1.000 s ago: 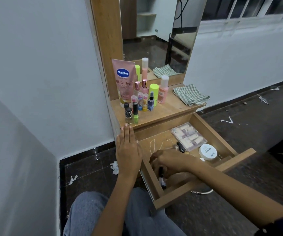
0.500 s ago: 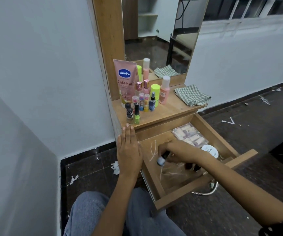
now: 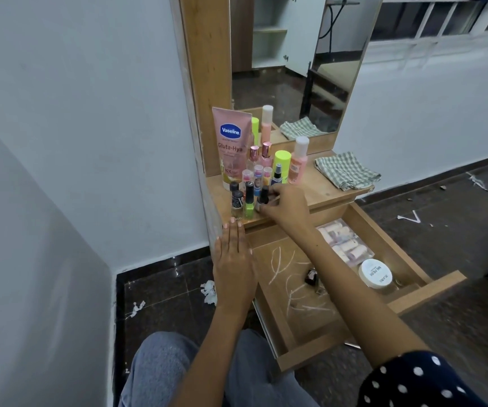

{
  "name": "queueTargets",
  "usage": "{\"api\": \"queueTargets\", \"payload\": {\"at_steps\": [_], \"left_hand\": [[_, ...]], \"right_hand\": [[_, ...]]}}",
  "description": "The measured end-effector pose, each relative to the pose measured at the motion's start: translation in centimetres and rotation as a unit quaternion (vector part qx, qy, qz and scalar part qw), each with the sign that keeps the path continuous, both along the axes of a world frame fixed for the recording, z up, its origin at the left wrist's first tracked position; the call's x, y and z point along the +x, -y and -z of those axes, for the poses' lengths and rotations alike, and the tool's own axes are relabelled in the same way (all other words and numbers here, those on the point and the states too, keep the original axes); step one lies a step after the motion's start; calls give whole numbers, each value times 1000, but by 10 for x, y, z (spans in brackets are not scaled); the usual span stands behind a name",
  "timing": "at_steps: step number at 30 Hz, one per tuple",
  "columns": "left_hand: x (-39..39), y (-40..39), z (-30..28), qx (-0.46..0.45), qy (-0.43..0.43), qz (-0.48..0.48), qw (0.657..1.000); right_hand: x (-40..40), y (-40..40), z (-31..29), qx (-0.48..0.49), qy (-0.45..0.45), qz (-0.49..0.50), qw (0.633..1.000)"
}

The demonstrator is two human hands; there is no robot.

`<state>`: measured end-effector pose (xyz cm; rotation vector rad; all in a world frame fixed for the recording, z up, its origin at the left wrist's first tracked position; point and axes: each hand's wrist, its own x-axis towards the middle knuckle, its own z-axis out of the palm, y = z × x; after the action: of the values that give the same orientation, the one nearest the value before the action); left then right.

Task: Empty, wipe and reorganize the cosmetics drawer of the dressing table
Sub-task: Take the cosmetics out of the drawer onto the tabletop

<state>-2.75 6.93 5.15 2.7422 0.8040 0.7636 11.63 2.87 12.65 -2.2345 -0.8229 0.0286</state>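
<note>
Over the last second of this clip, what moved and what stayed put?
The right hand rose out of the drawer with a small nail polish bottle, carried it up and away, and now sets it on the tabletop beside the green bottle, grip still closed. The left hand stayed flat by the drawer's corner. The white jar, the clear box and the checked cloth did not move.

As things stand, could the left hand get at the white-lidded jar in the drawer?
Probably not easily: the left hand rests flat at the drawer's left edge, and the right forearm crosses the drawer between it and the white-lidded jar.
</note>
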Motion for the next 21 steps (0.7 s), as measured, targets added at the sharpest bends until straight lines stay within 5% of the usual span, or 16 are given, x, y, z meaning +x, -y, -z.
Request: {"api": "queueTargets", "payload": {"at_steps": [10, 16, 21], "left_hand": [[3, -2, 9, 0, 14, 3, 1000], [3, -2, 8, -13, 25, 5, 1000], [1, -1, 6, -14, 29, 4, 999]], "right_hand": [[9, 51, -1, 28, -26, -19, 999], [9, 103, 9, -263, 30, -78, 961], [9, 92, 41, -398, 4, 27, 917]]}}
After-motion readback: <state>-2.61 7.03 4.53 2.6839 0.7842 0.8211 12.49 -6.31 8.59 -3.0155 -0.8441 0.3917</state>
